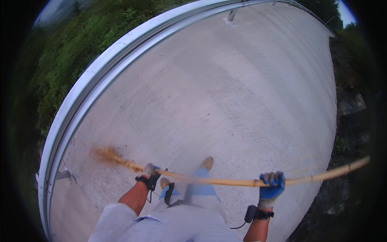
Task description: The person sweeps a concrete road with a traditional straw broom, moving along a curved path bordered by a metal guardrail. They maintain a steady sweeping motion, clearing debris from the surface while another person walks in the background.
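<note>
A long broom with a bamboo handle (229, 182) lies crosswise in front of my body. Its brush head (105, 155) is at the left, blurred, near the pavement beside the guardrail. My left hand (150, 170), in a grey and blue work glove, grips the handle close to the brush. Farther up the pole, my right hand (272, 184) is wrapped around it in a blue and grey glove, knuckles up. Beyond that hand the bare pole end reaches out past the right pavement edge. Whether the bristles touch the ground cannot be told.
A metal guardrail (121, 50) on posts (232, 15) curves along the left and far side. Green bushes (75, 51) grow behind it. Concrete pavement (193, 99) spreads ahead, bordered at right by a dark rocky bank (350, 103). My shoes (208, 162) stand below the pole.
</note>
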